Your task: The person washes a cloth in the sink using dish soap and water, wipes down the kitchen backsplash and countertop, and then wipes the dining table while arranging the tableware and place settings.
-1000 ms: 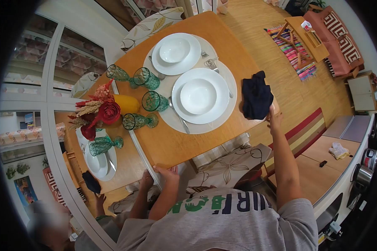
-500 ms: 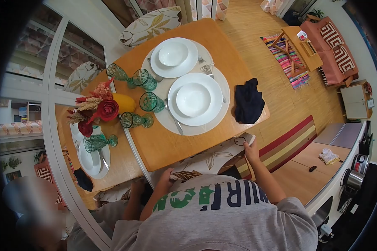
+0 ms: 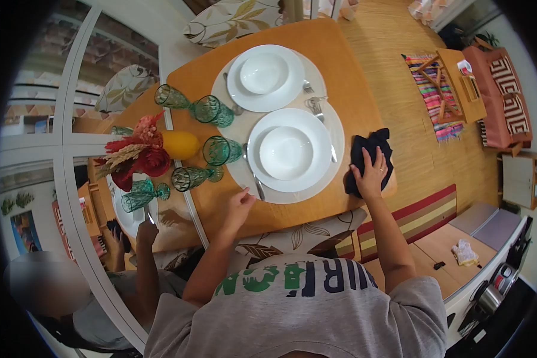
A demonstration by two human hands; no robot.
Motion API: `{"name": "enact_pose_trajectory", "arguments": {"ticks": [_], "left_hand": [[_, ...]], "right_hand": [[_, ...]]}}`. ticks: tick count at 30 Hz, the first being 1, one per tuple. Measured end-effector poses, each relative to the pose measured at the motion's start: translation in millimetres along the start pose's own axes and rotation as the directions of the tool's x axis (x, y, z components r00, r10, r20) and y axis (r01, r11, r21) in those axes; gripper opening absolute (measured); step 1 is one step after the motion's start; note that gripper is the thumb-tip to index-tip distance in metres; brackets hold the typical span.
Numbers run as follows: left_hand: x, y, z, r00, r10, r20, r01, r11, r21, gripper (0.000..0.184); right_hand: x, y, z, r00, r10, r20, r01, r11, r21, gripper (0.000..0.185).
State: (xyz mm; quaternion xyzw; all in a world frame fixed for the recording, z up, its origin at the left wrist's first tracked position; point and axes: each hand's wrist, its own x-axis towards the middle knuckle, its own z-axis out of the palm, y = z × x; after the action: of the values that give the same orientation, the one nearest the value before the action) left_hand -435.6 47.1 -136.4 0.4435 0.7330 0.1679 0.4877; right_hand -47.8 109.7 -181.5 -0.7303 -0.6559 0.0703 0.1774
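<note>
My right hand [image 3: 371, 176] lies on a crumpled black cloth [image 3: 373, 152] at the table's right corner, its fingers spread over it. My left hand [image 3: 240, 209] is over the near table edge, loosely bent fingers apart and nothing in them. It is close to the handle of a table knife [image 3: 259, 187], which lies left of the nearer white plate [image 3: 259, 161]. A white bowl [image 3: 286, 153] sits on that plate. Under the plate is a pale round placemat [image 3: 307, 196]. A fork [image 3: 320, 111] rests beyond the plate.
Behind stand a second plate [image 3: 235, 89] and bowl [image 3: 264, 74]. Several green glass goblets [image 3: 222, 150] stand or lie at left, beside a yellow vase [image 3: 182, 145] with red flowers [image 3: 152, 161]. A mirror [image 3: 65, 197] borders the table's left side. A patterned chair [image 3: 298, 235] is tucked below the near edge.
My right hand has left the chair's edge and come onto the black cloth. My left hand has risen from the chair to above the near table edge. The view has shifted slightly.
</note>
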Motion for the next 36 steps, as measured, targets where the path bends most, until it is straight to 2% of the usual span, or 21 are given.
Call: {"name": "enact_pose_trajectory", "arguments": {"ticks": [2, 5, 6, 7, 9, 10, 12, 13, 14, 15, 17, 19, 20, 22, 23, 25, 27, 28, 29, 31, 36], "left_hand": [[13, -21, 16, 0.991, 0.121, -0.057, -0.129, 0.980, -0.149, 0.040], [8, -31, 13, 0.989, 0.139, -0.055, -0.142, 0.989, -0.045, 0.046], [1, -32, 11, 0.995, 0.008, -0.100, -0.029, 0.978, -0.209, 0.047], [0, -44, 11, 0.995, 0.005, -0.099, -0.027, 0.976, -0.216, 0.047], [13, -73, 8, 0.831, -0.015, -0.556, -0.264, 0.869, -0.418, 0.048], [16, -68, -2, 0.831, -0.012, -0.556, -0.268, 0.867, -0.419, 0.048], [28, -45, -29, 0.670, 0.105, -0.735, -0.327, 0.930, -0.165, 0.058], [38, -42, -41, 0.666, 0.107, -0.738, -0.331, 0.929, -0.163, 0.058], [48, -39, -53, 0.737, 0.157, -0.657, -0.353, 0.919, -0.177, 0.065], [55, -36, -61, 0.799, 0.206, -0.565, -0.370, 0.909, -0.192, 0.074], [62, -16, -57, 0.743, 0.203, -0.638, -0.470, 0.837, -0.281, 0.073], [65, -12, -58, 0.685, 0.187, -0.704, -0.565, 0.746, -0.351, 0.073], [68, -16, -60, 0.742, 0.171, -0.649, -0.479, 0.812, -0.334, 0.068], [74, -26, -63, 0.790, 0.146, -0.595, -0.393, 0.867, -0.308, 0.063], [74, -28, -64, 0.814, 0.141, -0.564, -0.369, 0.875, -0.314, 0.060], [77, -30, -67, 0.834, 0.138, -0.535, -0.350, 0.881, -0.319, 0.057], [61, -8, -68, 0.805, 0.219, -0.551, -0.468, 0.805, -0.364, 0.051], [55, -1, -69, 0.805, 0.210, -0.555, -0.463, 0.807, -0.366, 0.051], [50, 4, -71, 0.816, 0.209, -0.539, -0.451, 0.813, -0.367, 0.049], [50, 6, -70, 0.821, 0.218, -0.528, -0.449, 0.817, -0.361, 0.048], [55, -18, -55, 0.803, -0.013, -0.595, -0.354, 0.793, -0.495, 0.055]], "right_hand": [[7, 2, 6, 1.000, -0.001, 0.006, 0.001, 1.000, 0.030, 0.063], [14, -28, -22, 0.999, 0.027, 0.044, -0.023, 0.995, -0.098, 0.065], [17, -40, -31, 1.000, -0.001, -0.017, 0.000, 0.998, -0.061, 0.066], [21, -54, -39, 0.996, -0.025, -0.082, 0.023, 0.999, -0.024, 0.066], [36, -103, -50, 0.988, -0.156, -0.006, 0.152, 0.953, 0.260, 0.068], [39, -133, -47, 0.973, -0.231, 0.007, 0.207, 0.887, 0.414, 0.070], [50, -193, -30, 0.896, -0.443, 0.022, 0.325, 0.691, 0.645, 0.073], [56, -223, -28, 0.866, -0.493, 0.082, 0.298, 0.640, 0.708, 0.070], [65, -248, -19, 0.813, -0.575, 0.092, 0.311, 0.562, 0.767, 0.066], [79, -270, -11, 0.794, -0.606, 0.051, 0.361, 0.537, 0.762, 0.063], [101, -305, -4, 0.770, -0.638, 0.013, 0.411, 0.512, 0.754, 0.061], [115, -335, -7, 0.681, -0.721, 0.128, 0.657, 0.678, 0.330, 0.061], [119, -345, 3, 0.679, -0.723, 0.127, 0.658, 0.677, 0.330, 0.061], [123, -359, 27, 0.553, -0.801, 0.230, 0.813, 0.579, 0.060, 0.061], [126, -364, 29, 0.550, -0.804, 0.226, 0.817, 0.574, 0.057, 0.061], [131, -372, 31, 0.516, -0.675, 0.527, 0.759, 0.646, 0.084, 0.042], [126, -366, 41, 0.566, -0.712, 0.415, 0.752, 0.652, 0.095, 0.047], [122, -362, 47, 0.610, -0.735, 0.298, 0.743, 0.661, 0.110, 0.052], [119, -359, 47, 0.602, -0.739, 0.301, 0.746, 0.655, 0.116, 0.052], [121, -356, 48, 0.552, -0.806, 0.212, 0.800, 0.584, 0.137, 0.036], [125, -354, 47, 0.487, -0.795, 0.361, 0.804, 0.569, 0.171, 0.019]]}}
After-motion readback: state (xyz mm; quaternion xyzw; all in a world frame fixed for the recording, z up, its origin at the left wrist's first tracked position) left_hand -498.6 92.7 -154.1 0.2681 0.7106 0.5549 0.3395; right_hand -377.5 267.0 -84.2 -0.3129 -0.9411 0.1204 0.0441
